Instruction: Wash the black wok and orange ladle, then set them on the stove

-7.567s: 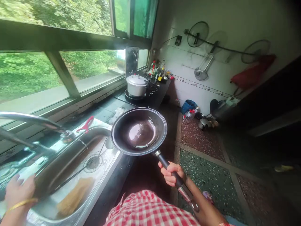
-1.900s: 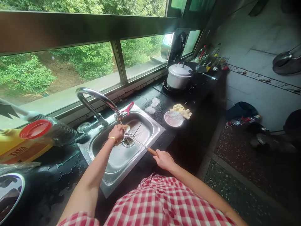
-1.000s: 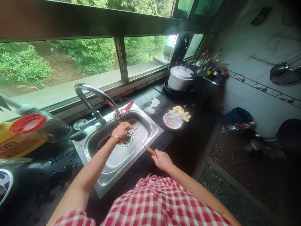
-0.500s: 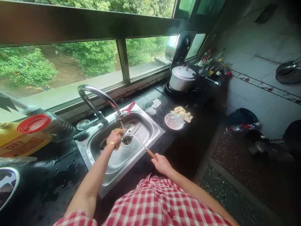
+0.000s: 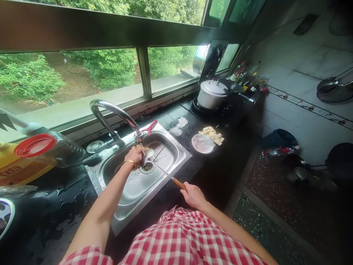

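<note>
Head view: ladle (image 5: 154, 162) lies slantwise over sink (image 5: 176, 162), bowl end under faucet (image 5: 116, 114) spout near drain; right hand (image 5: 194, 195) fingers wrapped round wooden handle end at sink's front edge, arm bent close to body; left hand (image 5: 134, 156), arm stretched forward, fingers curled on yellow scrubber (image 5: 141, 148) against ladle bowl; yellow bottle (image 5: 24, 162) at left, red print unreadable; pressure cooker (image 5: 211, 94) far right on counter.

pressure cooker (image 5: 211, 96), plate (image 5: 203, 143), red-capped bottle (image 5: 35, 154)
</note>
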The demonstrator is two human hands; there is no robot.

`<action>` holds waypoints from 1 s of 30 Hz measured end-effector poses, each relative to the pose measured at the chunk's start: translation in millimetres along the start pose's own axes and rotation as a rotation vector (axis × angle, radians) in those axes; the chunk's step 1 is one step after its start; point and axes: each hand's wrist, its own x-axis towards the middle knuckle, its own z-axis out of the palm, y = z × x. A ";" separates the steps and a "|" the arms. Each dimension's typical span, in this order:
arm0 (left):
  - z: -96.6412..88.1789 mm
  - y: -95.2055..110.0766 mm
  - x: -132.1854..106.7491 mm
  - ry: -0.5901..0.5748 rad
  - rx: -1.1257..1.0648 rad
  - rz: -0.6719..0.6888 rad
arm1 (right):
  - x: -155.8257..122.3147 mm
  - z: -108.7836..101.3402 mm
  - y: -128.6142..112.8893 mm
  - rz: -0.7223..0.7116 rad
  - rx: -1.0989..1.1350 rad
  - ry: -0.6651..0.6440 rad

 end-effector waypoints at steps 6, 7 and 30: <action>3.6 9.1 2.3 -0.019 -0.012 0.100 | 1.0 -1.4 3.3 0.010 -0.015 0.016; 3.1 8.6 3.2 -0.027 -0.023 0.044 | 0.5 -1.6 3.7 0.007 -0.016 0.015; 6.5 -3.5 -17.4 0.033 -0.010 -0.053 | 4.7 0.4 5.3 -0.002 -0.088 -0.002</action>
